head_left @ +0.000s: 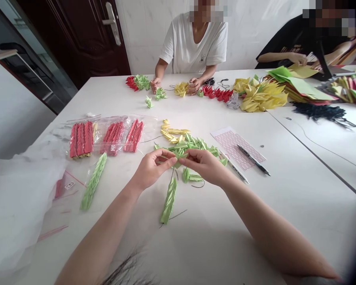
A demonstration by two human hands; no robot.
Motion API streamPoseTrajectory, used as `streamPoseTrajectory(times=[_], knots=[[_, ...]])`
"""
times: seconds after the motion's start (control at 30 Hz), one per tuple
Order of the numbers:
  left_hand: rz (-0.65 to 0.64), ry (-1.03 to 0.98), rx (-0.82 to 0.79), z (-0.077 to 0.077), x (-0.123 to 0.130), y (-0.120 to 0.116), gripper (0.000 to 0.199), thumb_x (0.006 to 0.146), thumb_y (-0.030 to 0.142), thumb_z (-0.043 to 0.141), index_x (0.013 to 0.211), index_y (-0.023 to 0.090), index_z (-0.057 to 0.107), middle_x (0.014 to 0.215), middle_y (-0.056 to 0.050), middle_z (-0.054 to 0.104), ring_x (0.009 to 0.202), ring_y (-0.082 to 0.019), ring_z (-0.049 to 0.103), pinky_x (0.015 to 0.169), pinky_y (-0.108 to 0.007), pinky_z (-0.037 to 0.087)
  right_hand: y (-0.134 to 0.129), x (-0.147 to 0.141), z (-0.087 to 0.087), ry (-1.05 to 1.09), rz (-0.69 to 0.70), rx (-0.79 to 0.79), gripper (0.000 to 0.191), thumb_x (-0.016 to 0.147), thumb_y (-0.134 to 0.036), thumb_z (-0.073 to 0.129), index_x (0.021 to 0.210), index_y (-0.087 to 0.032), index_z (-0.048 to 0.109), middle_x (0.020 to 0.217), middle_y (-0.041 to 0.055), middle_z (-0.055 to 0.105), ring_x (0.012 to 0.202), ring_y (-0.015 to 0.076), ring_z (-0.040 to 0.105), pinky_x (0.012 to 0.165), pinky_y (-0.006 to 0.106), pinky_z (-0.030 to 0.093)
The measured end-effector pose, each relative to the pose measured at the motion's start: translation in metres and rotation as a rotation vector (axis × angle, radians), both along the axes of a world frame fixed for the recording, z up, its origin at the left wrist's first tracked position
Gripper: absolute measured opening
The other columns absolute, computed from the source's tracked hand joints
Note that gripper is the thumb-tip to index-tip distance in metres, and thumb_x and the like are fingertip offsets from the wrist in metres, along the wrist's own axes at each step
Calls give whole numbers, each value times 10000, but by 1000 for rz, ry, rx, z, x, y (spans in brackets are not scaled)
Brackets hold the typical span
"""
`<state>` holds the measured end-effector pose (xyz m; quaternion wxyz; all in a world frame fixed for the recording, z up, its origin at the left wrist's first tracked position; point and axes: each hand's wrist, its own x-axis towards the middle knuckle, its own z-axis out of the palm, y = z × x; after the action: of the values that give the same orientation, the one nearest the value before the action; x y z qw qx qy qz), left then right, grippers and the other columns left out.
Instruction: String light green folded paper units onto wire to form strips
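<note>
while both hands work at the near edge of the green pile [200, 144], left hand [154, 166] and right hand [206, 164] each pinch, thumb against fingertips, the same small folded green piece [182, 162]. piece is just on the near side of the pile, partly hidden by fingers; exact fold unclear. looks like paper: should be very light, stiff along creases, soft on single layers, not slippery, easily crushed or torn. best hold is probably the doubled, creased edges, light pressure, no squeezing flat. braided green strip [169, 200], nearer than the pile, likely firmer lengthwise; take it by its sides, clear of the dark thread [178, 214].
</note>
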<state>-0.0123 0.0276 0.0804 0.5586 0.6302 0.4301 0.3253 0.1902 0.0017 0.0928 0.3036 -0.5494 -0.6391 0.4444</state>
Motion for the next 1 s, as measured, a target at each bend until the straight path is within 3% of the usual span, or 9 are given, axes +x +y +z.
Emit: streamPoseTrajectory(times=[0.17, 0.3, 0.4, 0.47, 0.53, 0.6, 0.7, 0.8, 1.0], knots=[[-231, 86, -112, -6, 0, -1, 647, 711, 428, 827, 1273, 236, 572, 1374, -133, 564, 1284, -311, 526, 1037, -453, 441, -3, 6, 10, 183, -39, 94, 484, 873, -595, 602, 660, -194, 435, 596, -68, 266, 515, 76, 237, 464, 254, 177], [-405, 74, -251, -14, 10, -7, 706, 742, 412, 796, 1354, 204, 512, 1183, -128, 656, 1059, -262, 648, 915, -414, 499, -6, 13, 18, 286, -56, 124, 472, 866, -584, 638, 674, -188, 468, 583, -69, 283, 512, 73, 230, 466, 256, 168], [-365, 53, -251, -18, 14, -8, 531, 797, 376, 731, 1262, 174, 573, 971, -72, 656, 887, -196, 642, 807, -352, 507, -7, 20, 23, 311, -103, 147, 448, 854, -577, 665, 703, -181, 521, 557, -72, 293, 499, 73, 236, 459, 260, 152], [-342, 78, -196, -19, 13, -7, 342, 813, 361, 701, 1083, 161, 638, 881, -41, 621, 787, -158, 596, 724, -305, 479, -7, 25, 26, 334, -128, 147, 430, 844, -571, 684, 728, -178, 554, 551, -72, 300, 492, 72, 237, 454, 262, 149], [-367, 77, -160, -18, 11, -5, 216, 823, 354, 681, 885, 157, 617, 790, -9, 569, 694, -122, 533, 644, -267, 427, -6, 28, 28, 364, -149, 136, 419, 831, -563, 706, 736, -179, 566, 548, -75, 298, 483, 68, 227, 447, 262, 143], [-398, 34, -161, -16, 10, -5, 213, 822, 335, 677, 804, 166, 549, 764, 6, 539, 661, -106, 510, 608, -249, 393, -6, 31, 30, 396, -172, 126, 412, 814, -555, 729, 739, -181, 572, 542, -79, 287, 472, 62, 205, 441, 262, 128], [-393, -54, -161, -12, 10, -7, 253, 805, 289, 688, 803, 190, 455, 842, -20, 615, 732, -128, 583, 655, -264, 428, -6, 34, 31, 413, -214, 145, 385, 812, -534, 741, 764, -182, 593, 540, -79, 286, 468, 62, 208, 436, 260, 125], [-337, -63, -55, -7, 10, -9, 312, 789, 276, 720, 810, 208, 417, 810, -9, 640, 772, -143, 595, 702, -280, 439, -5, 35, 31, 384, -199, 164, 374, 822, -516, 736, 749, -180, 590, 557, -65, 320, 487, 70, 264, 439, 255, 161], [-269, 17, 62, 2, 4, -7, 357, 788, 425, 758, 990, 198, 572, 675, 46, 548, 637, -111, 541, 617, -251, 398, -5, 32, 28, 176, -166, 185, 429, 839, -553, 687, 683, -176, 555, 545, -63, 321, 484, 69, 260, 437, 250, 174]])
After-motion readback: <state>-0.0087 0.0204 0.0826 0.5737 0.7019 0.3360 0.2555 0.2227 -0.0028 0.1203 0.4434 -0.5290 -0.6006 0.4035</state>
